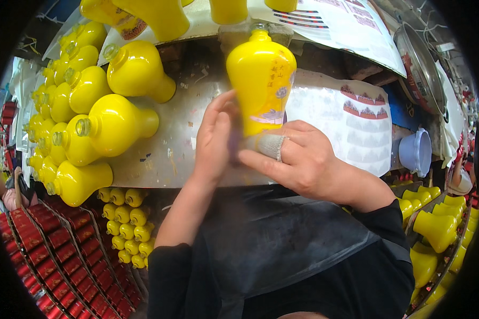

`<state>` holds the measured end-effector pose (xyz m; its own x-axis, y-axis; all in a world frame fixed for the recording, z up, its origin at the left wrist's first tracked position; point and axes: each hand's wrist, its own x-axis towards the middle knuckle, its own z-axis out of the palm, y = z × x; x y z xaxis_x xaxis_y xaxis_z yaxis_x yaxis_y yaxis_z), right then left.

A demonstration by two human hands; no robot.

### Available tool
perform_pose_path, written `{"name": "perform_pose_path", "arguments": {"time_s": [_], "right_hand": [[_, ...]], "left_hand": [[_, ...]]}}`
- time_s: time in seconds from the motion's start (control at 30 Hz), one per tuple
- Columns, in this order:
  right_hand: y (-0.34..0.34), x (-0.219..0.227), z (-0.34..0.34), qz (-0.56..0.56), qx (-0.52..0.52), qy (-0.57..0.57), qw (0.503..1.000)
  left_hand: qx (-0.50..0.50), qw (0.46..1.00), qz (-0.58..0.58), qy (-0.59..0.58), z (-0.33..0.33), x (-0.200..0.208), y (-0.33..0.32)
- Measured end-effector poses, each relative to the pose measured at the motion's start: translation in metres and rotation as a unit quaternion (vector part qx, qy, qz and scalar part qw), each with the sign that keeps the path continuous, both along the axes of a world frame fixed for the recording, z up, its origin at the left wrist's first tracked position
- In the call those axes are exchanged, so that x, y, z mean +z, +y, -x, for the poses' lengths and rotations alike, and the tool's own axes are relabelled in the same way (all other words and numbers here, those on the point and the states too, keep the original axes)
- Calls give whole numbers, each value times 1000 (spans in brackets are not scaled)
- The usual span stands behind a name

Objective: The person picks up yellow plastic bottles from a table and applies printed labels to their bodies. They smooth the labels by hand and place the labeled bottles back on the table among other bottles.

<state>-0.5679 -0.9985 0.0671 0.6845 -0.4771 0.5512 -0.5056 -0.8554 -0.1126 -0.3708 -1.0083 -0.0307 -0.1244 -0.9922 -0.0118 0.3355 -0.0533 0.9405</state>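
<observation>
A glossy yellow glass bottle lies with its clear neck pointing away from me, resting on a grey block. Dark lettering, a purple flower and a pale purple picture decorate its right side. My left hand is beside the bottle's lower left side, fingers stretched out and slightly curved, thumb apart. At the base end, my right hand has bent fingers against the bottle. A whitish knitted finger cover wraps one of its fingers. The palm-side contact of both hands is partly hidden.
Several yellow bottles lie along the table's left side, more at the far edge. Printed decal sheets lie to the right, near a pale blue bucket. Red boxes stand lower left; racked yellow bottles are lower right.
</observation>
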Motion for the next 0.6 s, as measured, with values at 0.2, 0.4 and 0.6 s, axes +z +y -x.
{"name": "perform_pose_path", "arguments": {"time_s": [0.2,0.4,0.6], "right_hand": [[-21,7,19,95,-157,-77,980],[-16,-20,25,39,-65,-81,994],[-18,-26,29,54,-52,-130,989]], "left_hand": [[-46,980,116,-156,-4,-3,1],[48,887,212,-408,18,12,11],[31,886,230,-401,9,7,6]]}}
